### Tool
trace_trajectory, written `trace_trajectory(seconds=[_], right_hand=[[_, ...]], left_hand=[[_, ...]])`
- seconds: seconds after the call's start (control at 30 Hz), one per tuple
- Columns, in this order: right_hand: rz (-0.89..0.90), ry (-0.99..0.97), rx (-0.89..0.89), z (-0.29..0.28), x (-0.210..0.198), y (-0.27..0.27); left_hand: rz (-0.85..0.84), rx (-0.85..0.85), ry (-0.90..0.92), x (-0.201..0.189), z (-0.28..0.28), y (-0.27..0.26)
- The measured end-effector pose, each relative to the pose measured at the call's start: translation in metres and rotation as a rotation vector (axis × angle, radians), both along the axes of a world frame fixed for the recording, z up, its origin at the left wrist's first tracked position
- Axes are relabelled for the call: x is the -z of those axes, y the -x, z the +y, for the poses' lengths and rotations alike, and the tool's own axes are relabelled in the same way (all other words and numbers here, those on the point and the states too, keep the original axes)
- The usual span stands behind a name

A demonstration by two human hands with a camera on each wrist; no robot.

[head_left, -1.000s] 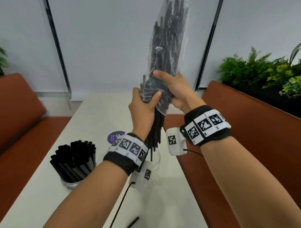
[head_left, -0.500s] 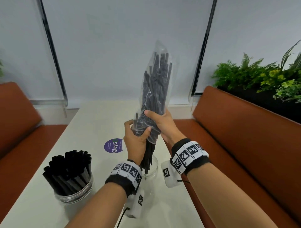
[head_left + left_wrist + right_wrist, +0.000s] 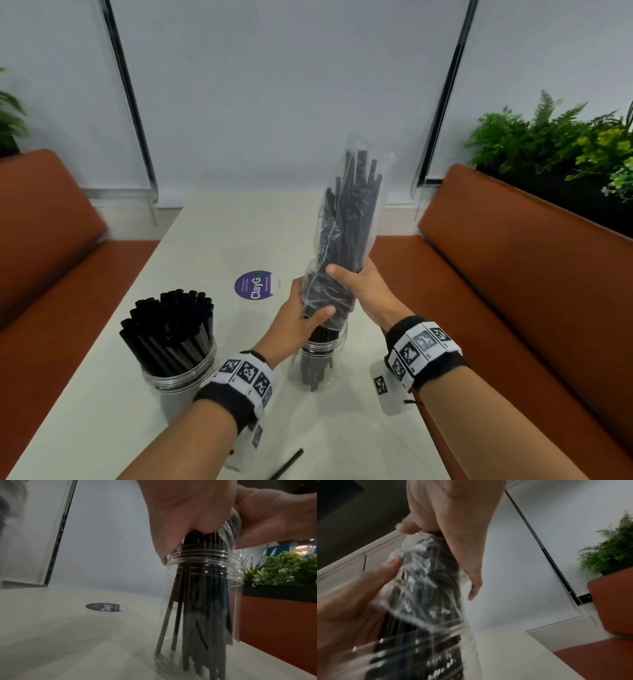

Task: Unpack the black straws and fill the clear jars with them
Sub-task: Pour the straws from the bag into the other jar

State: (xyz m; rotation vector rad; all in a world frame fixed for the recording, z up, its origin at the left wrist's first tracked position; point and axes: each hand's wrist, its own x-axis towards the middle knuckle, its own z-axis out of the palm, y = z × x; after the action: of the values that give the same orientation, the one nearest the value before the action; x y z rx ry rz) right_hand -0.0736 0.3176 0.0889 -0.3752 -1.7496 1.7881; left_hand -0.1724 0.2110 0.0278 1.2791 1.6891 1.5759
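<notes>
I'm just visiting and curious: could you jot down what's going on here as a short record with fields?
Activity: a person empties a clear bag of black straws into a clear jar
Left hand: grip round the bag's lower end, just above the jar mouth
Right hand: grip round the bag a little higher
Straw ends: already down inside the jar, seen from the left wrist
Second jar: full of straws, to the left
Surface: white table with a purple round sticker
Stray: one loose straw at the near edge

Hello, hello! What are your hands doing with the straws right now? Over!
Left hand and right hand grip the bag of straws. Straw ends down inside the clear jar. Other jar full. Nothing blocking.
</notes>
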Motion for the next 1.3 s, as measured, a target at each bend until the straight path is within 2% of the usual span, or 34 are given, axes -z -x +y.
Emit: trace_trajectory(seconds=[0.13, 0.23, 0.37, 0.47, 0.57, 0.6, 0.7, 0.83, 0.9, 0.97, 1.07, 1.1, 1.17, 1.2, 1.23, 1.3], right_hand=[[0.088, 0.012, 0.071, 0.005, -0.016, -0.005], [0.044, -0.017, 0.061, 0.001, -0.025, -0.005], [0.017, -0.063, 0.150, -0.009, -0.026, -0.004], [-0.057, -0.130, 0.104, -0.016, -0.040, -0.005], [0.118, -0.078, 0.215, -0.013, -0.068, -0.006], [0.112, -0.100, 0.221, -0.013, -0.078, -0.003], [-0.118, -0.399, 0.177, -0.020, -0.093, 0.004], [-0.022, -0.594, 0.230, -0.027, -0.092, -0.002], [-0.223, -0.860, 0.177, -0.031, -0.078, -0.001], [-0.326, -0.965, 0.185, -0.027, -0.073, 0.001], [-0.221, -0.851, 0.271, -0.022, -0.082, 0.000], [-0.257, -0.880, 0.249, -0.024, -0.083, 0.000], [-0.474, -1.042, 0.119, -0.026, -0.075, 0.001], [-0.501, -1.034, 0.090, -0.025, -0.077, 0.000], [-0.475, -0.978, 0.122, -0.024, -0.089, -0.002], [-0.263, -0.826, 0.285, -0.022, -0.121, -0.006]], left_hand=[[-0.086, -0.001, 0.015, -0.003, -0.009, 0.005], [-0.077, 0.022, 0.039, -0.008, -0.010, 0.001], [-0.022, 0.020, 0.084, 0.000, -0.010, 0.001], [-0.022, 0.011, 0.126, 0.005, -0.016, 0.003], [0.005, -0.016, 0.140, -0.001, -0.022, 0.004], [0.003, -0.020, 0.147, -0.001, -0.022, 0.005], [-0.029, -0.023, 0.162, -0.001, -0.024, 0.003], [-0.050, -0.031, 0.185, -0.001, -0.026, 0.000], [-0.050, -0.027, 0.190, 0.001, -0.027, -0.002], [-0.060, -0.029, 0.188, 0.001, -0.027, -0.003], [-0.035, -0.031, 0.186, -0.001, -0.028, -0.004], [-0.027, -0.035, 0.181, -0.002, -0.027, -0.004], [-0.029, -0.035, 0.181, -0.002, -0.028, -0.006], [-0.027, -0.035, 0.188, -0.003, -0.028, -0.007], [-0.023, -0.039, 0.199, -0.004, -0.029, -0.007], [-0.008, -0.038, 0.223, -0.006, -0.031, -0.005]])
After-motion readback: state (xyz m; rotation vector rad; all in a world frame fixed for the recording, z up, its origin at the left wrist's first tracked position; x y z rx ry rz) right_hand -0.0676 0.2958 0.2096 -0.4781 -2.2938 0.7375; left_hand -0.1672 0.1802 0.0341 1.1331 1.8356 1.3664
